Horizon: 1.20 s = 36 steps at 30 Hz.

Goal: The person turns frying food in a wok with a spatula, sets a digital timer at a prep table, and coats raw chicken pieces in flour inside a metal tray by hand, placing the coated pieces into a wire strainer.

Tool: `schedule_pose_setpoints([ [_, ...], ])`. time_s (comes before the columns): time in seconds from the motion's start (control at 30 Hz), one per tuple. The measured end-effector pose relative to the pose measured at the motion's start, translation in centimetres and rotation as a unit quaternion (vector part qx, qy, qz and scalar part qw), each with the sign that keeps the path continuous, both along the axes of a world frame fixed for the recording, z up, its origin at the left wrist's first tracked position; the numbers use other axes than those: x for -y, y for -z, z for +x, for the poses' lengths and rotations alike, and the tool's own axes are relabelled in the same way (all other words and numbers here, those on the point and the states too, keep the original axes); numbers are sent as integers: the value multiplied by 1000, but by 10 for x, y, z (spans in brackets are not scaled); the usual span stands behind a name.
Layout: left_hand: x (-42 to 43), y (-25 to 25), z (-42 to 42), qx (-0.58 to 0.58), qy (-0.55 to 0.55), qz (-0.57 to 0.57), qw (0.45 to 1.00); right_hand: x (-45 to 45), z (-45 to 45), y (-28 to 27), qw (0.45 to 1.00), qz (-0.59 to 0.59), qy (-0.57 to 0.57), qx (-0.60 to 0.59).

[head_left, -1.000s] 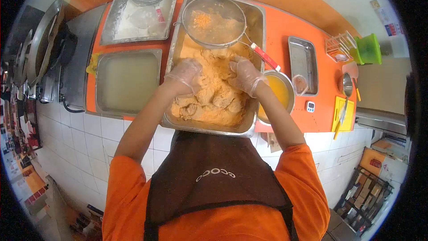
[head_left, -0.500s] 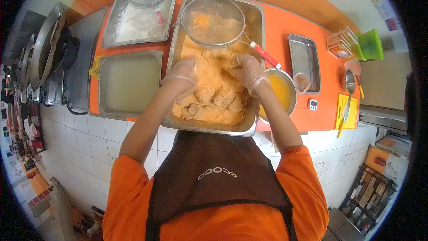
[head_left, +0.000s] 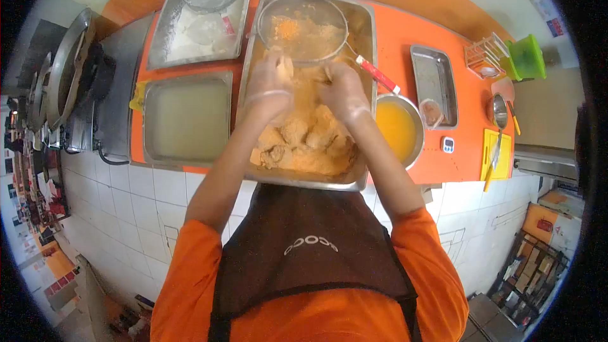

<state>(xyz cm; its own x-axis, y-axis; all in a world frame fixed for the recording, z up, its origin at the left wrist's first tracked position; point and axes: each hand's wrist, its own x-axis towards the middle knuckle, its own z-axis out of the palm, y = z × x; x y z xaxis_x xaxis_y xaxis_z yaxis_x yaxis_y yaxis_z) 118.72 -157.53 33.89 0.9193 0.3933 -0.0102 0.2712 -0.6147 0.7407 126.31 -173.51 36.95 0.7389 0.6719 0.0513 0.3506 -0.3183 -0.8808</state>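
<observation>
Both hands wear clear plastic gloves and hover, blurred, over a deep metal tray point(head_left: 253, 44) of orange breading powder point(head_left: 310, 166). My left hand point(head_left: 272, 81) has its fingers curled closed near the sieve's lower rim. Opposite it, my right hand point(head_left: 345, 90) is also closed, with its fingertips pinched. What either one grips, if anything, is too smeared to make out. Lumpy coated pieces point(head_left: 292, 132), possibly chicken, lie in the powder below the wrists. A round mesh sieve point(head_left: 310, 31) holding orange crumbs rests across the tray's far end, its red-and-white handle point(head_left: 378, 75) pointing right.
To the left sit a tray of cloudy liquid point(head_left: 188, 117) and a white-flour tray point(head_left: 196, 38) with another sieve. On the right are a bowl of yellow liquid point(head_left: 396, 130), a shallow metal tray point(head_left: 434, 85), a timer point(head_left: 448, 145) and a yellow cutting board point(head_left: 497, 155).
Both hands have moved farther up the tray, toward the sieve, and my left hand has also shifted right. The powder between them now looks hazy and blurred.
</observation>
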Motion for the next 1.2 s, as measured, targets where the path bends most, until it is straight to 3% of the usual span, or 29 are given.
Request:
schedule_pose_setpoints([
  [0.07,4,13,7,6,87,36,996,-12,-10,3,993,-42,-13,108],
  [0.17,-19,-9,27,12,39,-85,996,-16,33,-12,990,-119,27,64],
  [0.2,-22,-22,35,20,24,-46,998,-14,46,-14,987,-151,41,44],
  [0.27,-21,-53,47,32,-6,29,999,-13,68,-15,999,43,-5,-11],
  [0.37,-22,-76,39,53,-38,35,997,-8,59,-44,987,21,27,159],
  [0.43,-30,-60,17,31,43,-25,998,9,59,-4,984,-106,-28,143],
  [0.5,-29,-40,-16,-77,133,-13,988,31,24,6,888,-348,-238,184],
  [0.53,-24,-29,-32,-172,181,30,968,43,-1,14,877,-329,-299,183],
  [0.57,-16,0,-44,-177,230,62,955,50,-22,25,862,-309,-359,181],
  [0.67,15,61,-66,-134,287,143,937,52,-49,69,852,-268,-353,277],
  [0.8,19,35,-53,-117,273,120,947,60,-27,64,939,-210,-198,189],
  [0.9,24,43,-50,-62,328,255,908,65,-26,43,944,-263,-189,63],
  [0.97,26,23,-43,-157,148,57,975,66,-20,21,961,-256,-90,46],
  [1.0,25,16,-39,-200,52,-45,977,66,-18,16,967,-251,-40,38],
  [1.07,7,70,-28,25,59,59,996,55,-16,25,974,-171,13,151],
  [1.13,18,68,-20,101,30,-21,994,41,-21,30,974,-110,31,198],
  [1.2,45,52,0,30,-38,-271,961,23,-22,30,979,-63,12,193],
])
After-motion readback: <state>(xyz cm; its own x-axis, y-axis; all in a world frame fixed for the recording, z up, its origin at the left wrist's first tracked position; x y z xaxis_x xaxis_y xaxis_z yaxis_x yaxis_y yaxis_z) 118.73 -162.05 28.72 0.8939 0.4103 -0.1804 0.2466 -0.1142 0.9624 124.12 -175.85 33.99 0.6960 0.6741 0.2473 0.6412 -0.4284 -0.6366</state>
